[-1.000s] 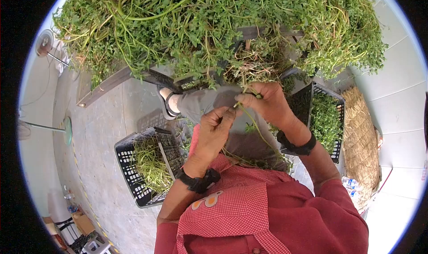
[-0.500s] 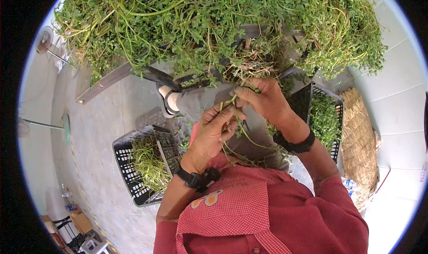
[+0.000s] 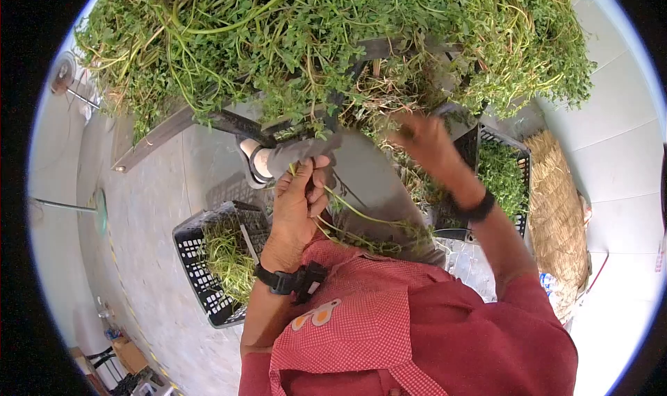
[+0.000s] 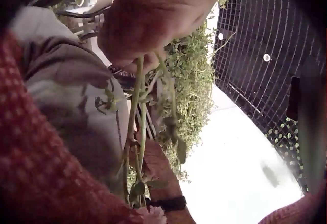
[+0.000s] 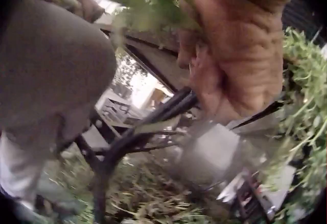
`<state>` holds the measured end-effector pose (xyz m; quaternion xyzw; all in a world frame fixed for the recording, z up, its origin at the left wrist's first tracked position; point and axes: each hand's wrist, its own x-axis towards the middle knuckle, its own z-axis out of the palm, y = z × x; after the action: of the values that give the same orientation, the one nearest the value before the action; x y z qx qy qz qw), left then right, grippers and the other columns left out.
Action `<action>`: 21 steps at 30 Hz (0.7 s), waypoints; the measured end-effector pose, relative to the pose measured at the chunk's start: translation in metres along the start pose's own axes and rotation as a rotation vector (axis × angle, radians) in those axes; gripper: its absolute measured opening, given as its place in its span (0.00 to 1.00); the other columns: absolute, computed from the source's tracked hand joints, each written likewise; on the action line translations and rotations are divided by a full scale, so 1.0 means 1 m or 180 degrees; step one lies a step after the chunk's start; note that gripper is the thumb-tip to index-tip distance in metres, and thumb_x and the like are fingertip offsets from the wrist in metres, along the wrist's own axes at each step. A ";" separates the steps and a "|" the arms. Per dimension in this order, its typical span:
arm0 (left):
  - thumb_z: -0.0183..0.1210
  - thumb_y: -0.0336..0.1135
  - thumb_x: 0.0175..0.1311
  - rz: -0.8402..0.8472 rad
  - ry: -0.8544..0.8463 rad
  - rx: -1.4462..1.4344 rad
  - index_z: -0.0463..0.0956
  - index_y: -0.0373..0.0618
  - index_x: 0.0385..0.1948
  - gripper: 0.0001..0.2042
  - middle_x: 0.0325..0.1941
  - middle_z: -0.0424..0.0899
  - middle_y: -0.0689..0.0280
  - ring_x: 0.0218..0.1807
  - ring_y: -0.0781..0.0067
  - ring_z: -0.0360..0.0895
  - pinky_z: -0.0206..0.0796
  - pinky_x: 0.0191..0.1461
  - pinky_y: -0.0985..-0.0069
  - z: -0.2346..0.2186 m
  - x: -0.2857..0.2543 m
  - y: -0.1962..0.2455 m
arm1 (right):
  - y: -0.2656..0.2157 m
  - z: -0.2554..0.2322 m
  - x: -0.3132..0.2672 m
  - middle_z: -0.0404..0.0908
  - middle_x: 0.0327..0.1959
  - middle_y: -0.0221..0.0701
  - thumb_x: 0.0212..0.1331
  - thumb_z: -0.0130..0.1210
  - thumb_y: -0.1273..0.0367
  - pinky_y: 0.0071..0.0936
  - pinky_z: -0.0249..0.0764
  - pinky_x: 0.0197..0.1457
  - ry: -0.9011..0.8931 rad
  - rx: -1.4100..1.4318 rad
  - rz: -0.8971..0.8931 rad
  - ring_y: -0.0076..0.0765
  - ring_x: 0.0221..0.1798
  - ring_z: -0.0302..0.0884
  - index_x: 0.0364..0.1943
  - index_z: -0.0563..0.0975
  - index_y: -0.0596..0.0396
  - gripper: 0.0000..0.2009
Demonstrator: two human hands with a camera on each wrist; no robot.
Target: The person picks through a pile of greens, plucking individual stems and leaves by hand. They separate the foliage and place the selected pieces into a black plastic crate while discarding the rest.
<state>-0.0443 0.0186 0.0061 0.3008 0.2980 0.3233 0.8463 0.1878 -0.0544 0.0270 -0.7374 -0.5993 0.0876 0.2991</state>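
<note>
My left hand (image 3: 297, 200) pinches a few thin green plant stems (image 3: 358, 210) between thumb and fingers above the lap. The stems trail toward the right with small leaves at their ends, and in the left wrist view they hang below the fingers. My right hand (image 3: 429, 144), blurred by motion, is apart from the left, over the right knee side near a heap of dry roots and stems (image 3: 385, 97). In the right wrist view its fingers are curled, with blurred green leaves (image 5: 148, 12) beside them; I cannot tell whether it holds any.
A large heap of leafy greens (image 3: 292, 42) overhangs a dark-framed table (image 3: 156, 139) in front. A black crate (image 3: 198, 257) with pale stems stands on the left floor, another crate (image 3: 524, 174) with greens on the right. A rolled straw mat (image 3: 556, 215) lies farther right.
Both hands worked together at the stems earlier. Now they have parted: the left has drawn back to the left with the stems, the right has moved off to the right.
</note>
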 end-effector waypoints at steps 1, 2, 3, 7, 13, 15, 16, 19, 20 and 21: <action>0.51 0.37 0.66 -0.0026 -0.0009 -0.0113 0.76 0.40 0.35 0.10 0.21 0.71 0.73 0.17 0.88 0.57 0.44 0.14 0.89 -0.001 -0.001 0.000 | 0.034 0.001 0.009 0.76 0.19 0.37 0.55 0.57 0.57 0.30 0.70 0.26 0.0314 -0.0059 0.0150 0.38 0.21 0.74 0.36 0.78 0.51 0.13; 0.51 0.39 0.66 -0.0040 -0.0010 -0.0231 0.76 0.40 0.35 0.11 0.22 0.71 0.73 0.17 0.88 0.57 0.44 0.14 0.89 -0.003 0.000 0.000 | 0.057 -0.001 0.014 0.75 0.17 0.33 0.55 0.57 0.58 0.27 0.68 0.24 0.0621 -0.0117 0.0286 0.32 0.18 0.72 0.36 0.79 0.53 0.14; 0.51 0.39 0.66 -0.0038 0.0033 -0.0240 0.76 0.40 0.35 0.11 0.22 0.71 0.73 0.17 0.88 0.57 0.44 0.14 0.89 -0.002 0.000 0.003 | 0.061 -0.007 0.012 0.75 0.17 0.33 0.55 0.57 0.58 0.27 0.68 0.24 0.0584 -0.0097 0.0277 0.32 0.18 0.72 0.36 0.79 0.53 0.14; 0.48 0.42 0.67 -0.0172 -0.0009 -0.0853 0.72 0.40 0.36 0.13 0.23 0.69 0.71 0.19 0.85 0.59 0.47 0.14 0.88 -0.006 0.004 0.008 | 0.018 -0.018 -0.002 0.67 0.16 0.19 0.58 0.56 0.61 0.20 0.56 0.21 -0.0282 0.1981 0.1444 0.16 0.19 0.58 0.33 0.80 0.57 0.12; 0.48 0.43 0.67 -0.0331 -0.0065 -0.1073 0.72 0.41 0.35 0.13 0.24 0.65 0.71 0.21 0.84 0.56 0.46 0.14 0.88 -0.008 -0.002 0.009 | -0.025 0.001 -0.023 0.61 0.13 0.16 0.63 0.50 0.58 0.18 0.52 0.17 -0.0980 0.2673 0.0810 0.14 0.15 0.56 0.36 0.78 0.56 0.14; 0.49 0.43 0.67 -0.0347 -0.0020 -0.1272 0.72 0.41 0.35 0.13 0.24 0.67 0.71 0.20 0.84 0.57 0.45 0.13 0.88 -0.009 -0.002 0.009 | -0.025 -0.006 -0.020 0.64 0.14 0.18 0.63 0.48 0.56 0.21 0.57 0.18 -0.1200 0.3024 0.1270 0.17 0.18 0.61 0.35 0.78 0.56 0.17; 0.49 0.43 0.67 -0.0357 -0.0047 -0.1283 0.72 0.41 0.35 0.13 0.24 0.67 0.71 0.20 0.84 0.57 0.45 0.13 0.88 -0.013 -0.002 0.009 | -0.013 -0.005 -0.016 0.68 0.17 0.20 0.64 0.43 0.53 0.21 0.60 0.18 -0.1264 0.3870 0.1750 0.20 0.18 0.64 0.38 0.76 0.56 0.20; 0.49 0.42 0.67 -0.0427 -0.0117 -0.1472 0.74 0.39 0.35 0.14 0.24 0.72 0.67 0.19 0.85 0.59 0.46 0.13 0.89 -0.012 0.006 0.007 | 0.010 -0.002 -0.016 0.72 0.23 0.25 0.65 0.36 0.48 0.20 0.62 0.17 -0.1298 0.4781 0.2197 0.23 0.20 0.69 0.44 0.73 0.55 0.24; 0.49 0.42 0.67 -0.0442 -0.0122 -0.1480 0.74 0.39 0.35 0.14 0.24 0.72 0.67 0.19 0.85 0.59 0.46 0.13 0.89 -0.009 0.005 0.007 | 0.013 0.001 -0.018 0.74 0.27 0.26 0.65 0.34 0.47 0.18 0.62 0.15 -0.1382 0.4917 0.2157 0.23 0.21 0.70 0.47 0.70 0.54 0.26; 0.49 0.43 0.67 -0.0377 -0.0172 -0.1319 0.74 0.38 0.35 0.15 0.24 0.73 0.67 0.19 0.84 0.59 0.47 0.13 0.89 -0.008 0.003 0.007 | 0.009 -0.002 -0.018 0.75 0.27 0.28 0.66 0.35 0.49 0.18 0.65 0.17 -0.1398 0.4935 0.2268 0.24 0.23 0.71 0.45 0.71 0.55 0.24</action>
<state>-0.0501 0.0277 0.0050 0.1110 0.2197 0.3191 0.9152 0.1915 -0.0734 0.0196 -0.4364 -0.1495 0.6976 0.5483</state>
